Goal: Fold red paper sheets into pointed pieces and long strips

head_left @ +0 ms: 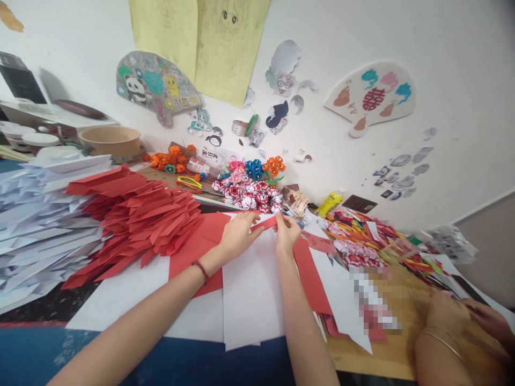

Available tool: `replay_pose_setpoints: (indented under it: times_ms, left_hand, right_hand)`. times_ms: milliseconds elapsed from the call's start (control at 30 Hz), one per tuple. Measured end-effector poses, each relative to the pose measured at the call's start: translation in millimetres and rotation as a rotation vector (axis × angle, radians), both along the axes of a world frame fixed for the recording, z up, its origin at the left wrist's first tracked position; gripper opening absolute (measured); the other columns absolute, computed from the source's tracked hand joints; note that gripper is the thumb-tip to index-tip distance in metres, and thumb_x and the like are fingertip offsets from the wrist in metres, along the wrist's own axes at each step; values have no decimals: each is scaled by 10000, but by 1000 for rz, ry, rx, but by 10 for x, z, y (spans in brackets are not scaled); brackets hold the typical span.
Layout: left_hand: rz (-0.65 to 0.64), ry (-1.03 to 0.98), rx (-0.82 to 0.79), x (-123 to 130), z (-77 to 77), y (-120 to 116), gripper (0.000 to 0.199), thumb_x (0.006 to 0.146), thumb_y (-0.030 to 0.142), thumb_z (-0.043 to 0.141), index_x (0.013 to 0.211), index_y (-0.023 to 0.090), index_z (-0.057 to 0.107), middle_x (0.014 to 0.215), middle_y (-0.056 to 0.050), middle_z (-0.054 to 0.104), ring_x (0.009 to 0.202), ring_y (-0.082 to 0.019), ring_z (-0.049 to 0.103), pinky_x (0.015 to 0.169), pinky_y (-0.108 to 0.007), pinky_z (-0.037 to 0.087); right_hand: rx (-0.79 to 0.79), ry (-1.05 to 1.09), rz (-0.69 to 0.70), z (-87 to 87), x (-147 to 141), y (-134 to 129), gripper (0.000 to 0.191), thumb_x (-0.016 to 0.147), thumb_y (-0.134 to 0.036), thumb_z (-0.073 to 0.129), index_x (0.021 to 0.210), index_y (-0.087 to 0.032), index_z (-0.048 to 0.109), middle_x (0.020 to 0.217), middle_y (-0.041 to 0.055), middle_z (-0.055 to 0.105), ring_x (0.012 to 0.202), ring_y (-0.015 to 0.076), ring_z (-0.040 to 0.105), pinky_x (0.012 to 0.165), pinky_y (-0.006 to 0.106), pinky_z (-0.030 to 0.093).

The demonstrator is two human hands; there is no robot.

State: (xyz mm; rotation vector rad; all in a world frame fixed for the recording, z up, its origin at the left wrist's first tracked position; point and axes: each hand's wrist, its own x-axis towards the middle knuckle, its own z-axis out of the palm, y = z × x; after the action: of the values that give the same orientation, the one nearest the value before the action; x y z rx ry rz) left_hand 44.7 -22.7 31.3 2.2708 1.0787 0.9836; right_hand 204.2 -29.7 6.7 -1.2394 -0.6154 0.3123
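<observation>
Call the red strip the middle of a clock. The biggest thing is the heap of white folded papers (36, 236), out at nine o'clock. The next biggest is the heap of red folded papers (140, 214), also at nine but nearer. It's best to keep elbows and sleeves off both heaps so they don't slide. At six o'clock lies a white sheet (253, 289), flat between the two arms. It could make a good, smooth place to press on. A bunch of red-and-white flowers (251, 195) sits close by at eleven, so lift the fingers with care there. Another person's hand (446, 313) is well off at four, so there is room to work.

Now the small parts. The right hand (288, 231) pinches one end of the strip, at three. The left hand (238, 236) is at the other end, by nine, with its thumb and fingertips about the paper. I can't tell how hard it grips.

The smallest thing is the red strip (265, 222), held between the two hands. To do this well, I think, pinch softly, keep the long edges straight, and pull both ends evenly. Press any fold slowly with a thumb. A hard tug might crumple it.
</observation>
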Motion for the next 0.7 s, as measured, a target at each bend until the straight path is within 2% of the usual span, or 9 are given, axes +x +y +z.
replay_pose_setpoints:
  times_ms: [100,200,267,400,467,567,700]
  left_hand:
    - [-6,54,43,7,-17,-5,305,834,376,600,1088,209,604,1096,-81,659,1037,-240,575,790,-294,409]
    - [-22,46,6,5,-38,38,257,856,379,574,1034,204,633,1044,-74,683,969,-231,605,767,-289,414]
    - [-30,-6,-53,3,-49,76,261,868,401,548,1017,208,641,1010,-58,698,907,-211,624,726,-272,418]
    - [-24,-80,-128,9,-65,138,283,894,396,490,1048,210,637,965,-43,715,853,-190,641,709,-256,426]
    - [3,-52,-118,11,-68,148,268,910,350,449,1033,210,641,931,-46,717,844,-192,645,715,-259,424]
    - [90,59,-106,-2,-56,135,287,927,304,382,968,211,651,853,-62,710,810,-214,649,679,-272,407]
    - [186,117,-102,-46,-24,118,315,937,383,376,1006,227,641,886,-77,708,823,-237,654,650,-276,391]
  right_hand:
    - [-30,-42,95,35,-118,-18,355,628,-462,758,688,-140,620,463,-20,546,425,112,484,438,240,378]
    - [-17,-38,180,64,-154,-26,375,633,-467,757,752,-132,639,520,-14,577,441,103,485,452,238,394]
    - [-22,-33,289,84,-165,-35,398,646,-481,746,815,-131,662,609,7,625,489,109,516,475,239,414]
    - [-74,-49,453,123,-208,-76,412,682,-466,731,948,-154,694,901,74,705,713,154,625,559,235,461]
    - [-98,-61,482,130,-222,-94,423,679,-439,742,1000,-167,695,982,86,708,781,168,643,585,235,473]
    - [-125,-64,505,123,-217,-102,410,686,-422,734,1010,-173,701,1001,89,714,824,188,655,612,250,492]
    - [-140,-111,593,95,-206,-85,374,694,-370,715,1015,-179,699,1000,77,720,846,196,658,622,252,504]
